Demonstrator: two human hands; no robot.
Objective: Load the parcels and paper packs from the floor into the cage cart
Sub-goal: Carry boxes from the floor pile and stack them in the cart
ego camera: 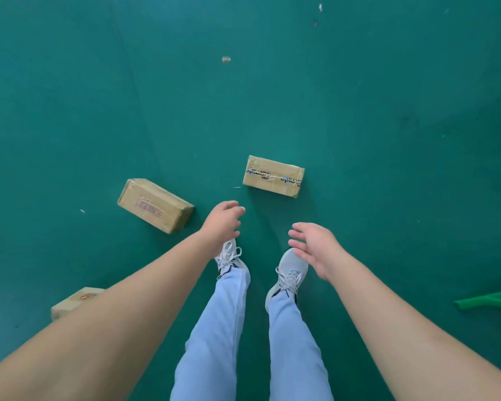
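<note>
Both hands hang empty and relaxed over the green floor (359, 111): left hand (222, 224) loosely curled, right hand (313, 250) spread, as if readying to stoop. Ahead lie two taped cardboard boxes, one (155, 205) left of the shoes, one (274, 176) straight ahead, well apart; a third box (70, 303) peeks from under the left forearm. No cart shows

The left forearm (104, 322) hides most of a third cardboard parcel (70, 305) at the lower left; only one corner shows. The print on the left parcel (154, 205) is too blurred to read. A green plastic object (492, 301) is cut off by the right edge. Small specks (226, 59) on the floor (388, 111) are too small to tell. The left hand (222, 224) covers the left shoe's toe (227, 256).
</note>
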